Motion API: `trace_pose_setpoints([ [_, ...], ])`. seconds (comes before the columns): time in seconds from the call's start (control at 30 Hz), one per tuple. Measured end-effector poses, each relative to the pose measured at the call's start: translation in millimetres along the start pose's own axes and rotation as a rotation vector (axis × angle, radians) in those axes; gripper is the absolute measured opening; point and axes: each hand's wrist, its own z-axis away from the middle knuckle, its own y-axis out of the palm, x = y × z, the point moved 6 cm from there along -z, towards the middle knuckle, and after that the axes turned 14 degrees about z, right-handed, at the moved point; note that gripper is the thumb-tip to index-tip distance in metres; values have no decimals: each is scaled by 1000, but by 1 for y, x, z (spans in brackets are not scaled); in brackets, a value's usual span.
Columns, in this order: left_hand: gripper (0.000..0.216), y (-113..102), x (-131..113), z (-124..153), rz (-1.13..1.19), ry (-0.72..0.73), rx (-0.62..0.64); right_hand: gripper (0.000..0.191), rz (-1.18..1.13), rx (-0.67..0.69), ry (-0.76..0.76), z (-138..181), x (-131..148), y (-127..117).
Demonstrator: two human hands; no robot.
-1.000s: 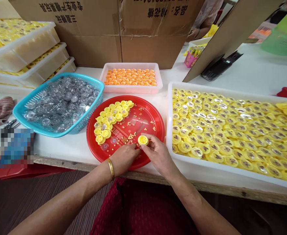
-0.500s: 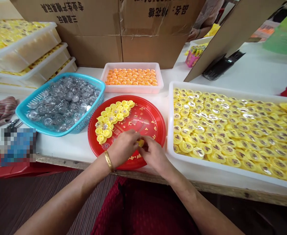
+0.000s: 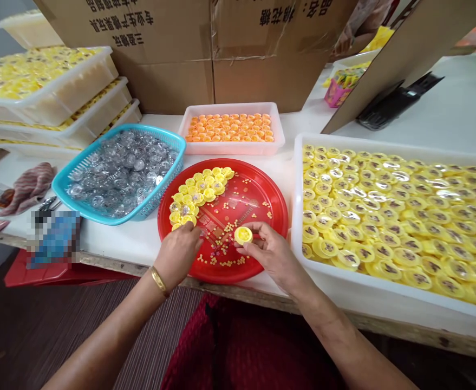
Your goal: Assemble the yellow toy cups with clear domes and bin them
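A round red tray (image 3: 276,216) lies in front of me. Small yellow round cups (image 3: 199,189) are grouped along its left side, and tiny pale yellow pieces (image 3: 232,261) are scattered over its bottom. My right hand (image 3: 268,246) holds one yellow round cup (image 3: 243,234) between thumb and fingers, its face with yellow pieces in it turned up. Over the tray's left edge, my left hand (image 3: 180,250) is closed, its fingertips down by the nearest cups. What those fingers grip, if anything, is hidden; something clear shows beside them.
A blue basket (image 3: 65,184) of clear plastic capsules stands left. Behind the tray is a white bin (image 3: 233,148) of orange cups; a large white bin (image 3: 298,206) of yellow packed cups is right. Stacked bins (image 3: 87,81), a striped cloth (image 3: 34,187) and a cardboard box (image 3: 258,81) surround these.
My hands, earlier together over the tray, have parted. The left moved to the cups on the left; the right keeps the yellow cup, now face up. The view has shifted left.
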Motion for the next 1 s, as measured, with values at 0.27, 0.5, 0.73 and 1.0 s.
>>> trace_pose_setpoints([
  [0.27,24,29,-12,0,-182,34,18,36,93,-27,-23,5,-2,-4],
  [0.5,17,33,-21,1,55,116,55,36,65,-72,-62,6,1,-6],
  [0.73,36,36,-58,-15,45,233,61,36,14,-189,-86,-1,-4,-12],
  [1.0,19,55,-62,-29,104,180,174,33,106,-224,-111,-4,-11,-14],
])
